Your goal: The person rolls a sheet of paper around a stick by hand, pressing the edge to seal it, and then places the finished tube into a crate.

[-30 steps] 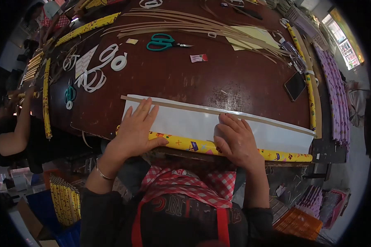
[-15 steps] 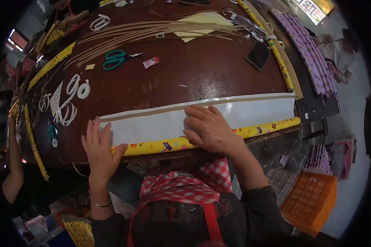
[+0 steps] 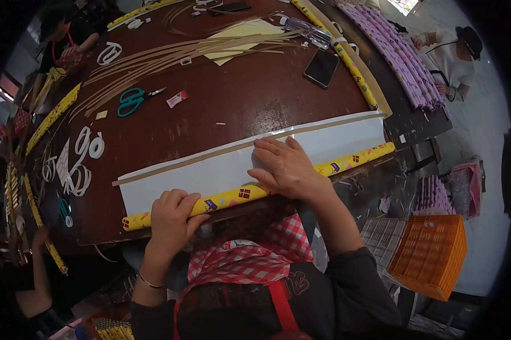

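Since a moment ago, left hand (image 3: 172,218) has curled around the yellow roll (image 3: 255,190) — earlier flat; right hand (image 3: 283,167) lies spread on white sheet (image 3: 221,170) beside it.

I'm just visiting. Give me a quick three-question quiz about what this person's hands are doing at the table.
1. True or false: the left hand grips the yellow patterned roll.
2. Where does the right hand rest? A) on the green scissors B) on the white sheet and roll C) on the phone
3. What thin strip runs along the sheet's far edge?

Key: 1 true; 2 B; 3 a brown strip.
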The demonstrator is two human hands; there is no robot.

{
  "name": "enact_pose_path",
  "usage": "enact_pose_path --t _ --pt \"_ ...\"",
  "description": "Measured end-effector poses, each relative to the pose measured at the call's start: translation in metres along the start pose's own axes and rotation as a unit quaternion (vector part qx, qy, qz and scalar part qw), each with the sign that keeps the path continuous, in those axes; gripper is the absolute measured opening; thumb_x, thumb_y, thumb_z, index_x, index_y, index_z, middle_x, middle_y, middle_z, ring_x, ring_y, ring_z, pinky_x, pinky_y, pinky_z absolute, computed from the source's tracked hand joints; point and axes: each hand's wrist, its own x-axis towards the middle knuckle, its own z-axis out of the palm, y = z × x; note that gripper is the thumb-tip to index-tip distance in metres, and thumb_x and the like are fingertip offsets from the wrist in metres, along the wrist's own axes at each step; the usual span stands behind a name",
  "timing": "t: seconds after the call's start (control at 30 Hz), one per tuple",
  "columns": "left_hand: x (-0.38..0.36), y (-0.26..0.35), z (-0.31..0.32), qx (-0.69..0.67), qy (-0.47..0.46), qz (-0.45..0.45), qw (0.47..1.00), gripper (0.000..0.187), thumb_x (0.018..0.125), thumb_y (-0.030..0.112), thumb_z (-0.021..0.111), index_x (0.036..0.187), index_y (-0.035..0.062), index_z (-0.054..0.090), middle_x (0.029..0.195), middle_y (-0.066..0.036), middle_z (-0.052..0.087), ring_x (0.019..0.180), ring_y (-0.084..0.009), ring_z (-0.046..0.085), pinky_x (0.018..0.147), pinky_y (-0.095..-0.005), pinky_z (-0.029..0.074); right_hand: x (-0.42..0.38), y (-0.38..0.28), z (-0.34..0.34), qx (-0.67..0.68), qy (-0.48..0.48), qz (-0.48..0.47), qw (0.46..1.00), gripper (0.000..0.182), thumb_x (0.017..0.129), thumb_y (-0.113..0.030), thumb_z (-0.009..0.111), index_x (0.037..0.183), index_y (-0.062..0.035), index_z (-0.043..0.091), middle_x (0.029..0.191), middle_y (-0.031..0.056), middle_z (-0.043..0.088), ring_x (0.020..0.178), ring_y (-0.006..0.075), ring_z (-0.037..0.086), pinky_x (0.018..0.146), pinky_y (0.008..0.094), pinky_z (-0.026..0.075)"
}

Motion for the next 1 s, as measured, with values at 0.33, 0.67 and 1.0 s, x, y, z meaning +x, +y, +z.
enact_pose_path --t 0.33,0.67,1.0 --pt "-0.011 -0.015 -0.013 0.012 -0.002 -0.005 1.000 0.043 0.069 0.024 0.084 0.105 0.0071 0.069 0.093 -0.008 0.058 0.087 -0.0290 0.057 0.074 -0.0410 0.044 -0.024 0.032 -0.013 0.005 0.038 0.115 0.993 0.051 0.097 -0.048 0.054 0.124 -0.0058 0.062 0.140 0.0159 0.056 0.134 0.0345 0.049 0.110 0.0602 0.033" --pt "-0.045 -0.050 -0.041 0.021 -0.016 -0.034 0.999 0.045 0.065 0.022 0.085 0.103 0.0061 0.068 0.092 -0.009 0.059 0.088 -0.0299 0.057 0.078 -0.0411 0.043 -0.045 0.051 -0.009 -0.023 0.107 0.134 0.985 0.047 0.096 -0.046 0.057 0.117 -0.0048 0.065 0.134 0.0155 0.060 0.130 0.0333 0.052 0.105 0.0592 0.038" --pt "-0.056 -0.063 -0.052 0.010 -0.014 -0.069 0.997 0.046 0.062 0.018 0.085 0.103 0.0051 0.069 0.093 -0.009 0.058 0.090 -0.0304 0.056 0.080 -0.0411 0.042 -0.046 0.041 -0.008 -0.059 0.130 0.096 0.985 0.046 0.095 -0.046 0.058 0.114 -0.0041 0.064 0.134 0.0156 0.060 0.130 0.0332 0.053 0.106 0.0595 0.037"
